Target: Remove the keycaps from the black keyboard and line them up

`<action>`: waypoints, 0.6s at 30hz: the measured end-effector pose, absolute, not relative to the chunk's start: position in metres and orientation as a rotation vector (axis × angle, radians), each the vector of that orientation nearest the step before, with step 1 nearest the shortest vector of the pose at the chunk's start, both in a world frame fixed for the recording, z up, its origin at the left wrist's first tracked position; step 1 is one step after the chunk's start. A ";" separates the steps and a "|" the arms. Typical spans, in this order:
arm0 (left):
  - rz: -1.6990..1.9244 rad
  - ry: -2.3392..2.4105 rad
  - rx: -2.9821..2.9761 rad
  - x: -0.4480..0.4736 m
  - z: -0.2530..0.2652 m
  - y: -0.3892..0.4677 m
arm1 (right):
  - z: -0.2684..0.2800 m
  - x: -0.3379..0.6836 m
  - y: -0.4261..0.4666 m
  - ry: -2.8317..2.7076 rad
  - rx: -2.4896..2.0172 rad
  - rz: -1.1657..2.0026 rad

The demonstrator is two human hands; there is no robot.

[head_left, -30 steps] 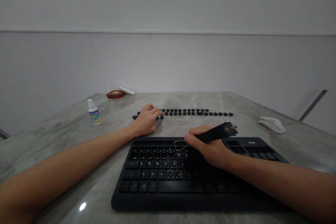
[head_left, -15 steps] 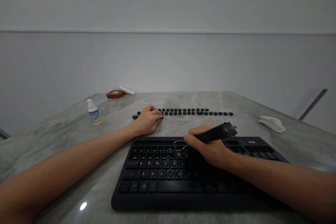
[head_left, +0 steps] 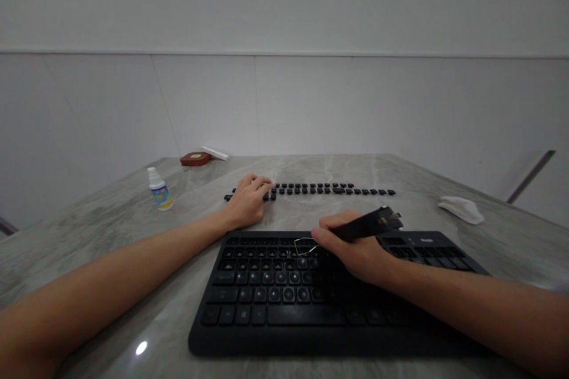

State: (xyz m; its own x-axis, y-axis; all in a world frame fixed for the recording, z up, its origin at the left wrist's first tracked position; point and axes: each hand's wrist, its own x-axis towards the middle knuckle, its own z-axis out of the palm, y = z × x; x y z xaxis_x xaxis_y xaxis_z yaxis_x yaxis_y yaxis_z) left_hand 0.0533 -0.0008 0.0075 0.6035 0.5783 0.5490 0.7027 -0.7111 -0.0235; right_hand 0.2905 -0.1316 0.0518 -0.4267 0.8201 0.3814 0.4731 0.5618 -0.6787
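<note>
A black keyboard (head_left: 306, 315) lies before me, with keycaps off in its upper rows. My right hand (head_left: 360, 251) is closed around the black handle of a keycap puller (head_left: 367, 224), whose wire loop rests over the upper keys. Beyond the keyboard, loose black keycaps (head_left: 320, 190) are laid out in rows on the table. My left hand (head_left: 249, 198) is over the left end of these rows, fingers stretched out and the fingertips at the keycaps. It covers some of them, and I see nothing held in it.
A small white spray bottle (head_left: 160, 190) with a colourful label stands at left on the marbled table (head_left: 111, 249). A reddish-brown case (head_left: 195, 159) and a white strip (head_left: 215, 153) lie at the back left. A white cloth (head_left: 461, 209) is at right. The wall closes off the back.
My left hand has shifted slightly back and left, its fingertips moving off a keycap in the nearer row towards the farther row. My right hand with the keycap puller has stayed in place.
</note>
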 end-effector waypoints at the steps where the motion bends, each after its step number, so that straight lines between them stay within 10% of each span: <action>1: -0.811 -1.094 -2.549 0.052 0.008 0.000 | 0.052 0.290 -0.132 -2.090 -1.033 0.627; 18: -0.794 -1.151 -2.578 0.048 0.000 0.010 | 0.050 0.291 -0.131 -2.099 -1.051 0.656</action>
State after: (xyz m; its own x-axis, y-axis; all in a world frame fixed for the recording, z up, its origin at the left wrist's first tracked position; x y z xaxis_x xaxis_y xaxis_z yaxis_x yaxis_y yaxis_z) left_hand 0.0477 0.0099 -0.0002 0.5501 0.6264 0.5523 0.7388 -0.6734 0.0279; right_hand 0.2908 -0.1315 0.0496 -0.4340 0.8287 0.3534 0.4802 0.5447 -0.6875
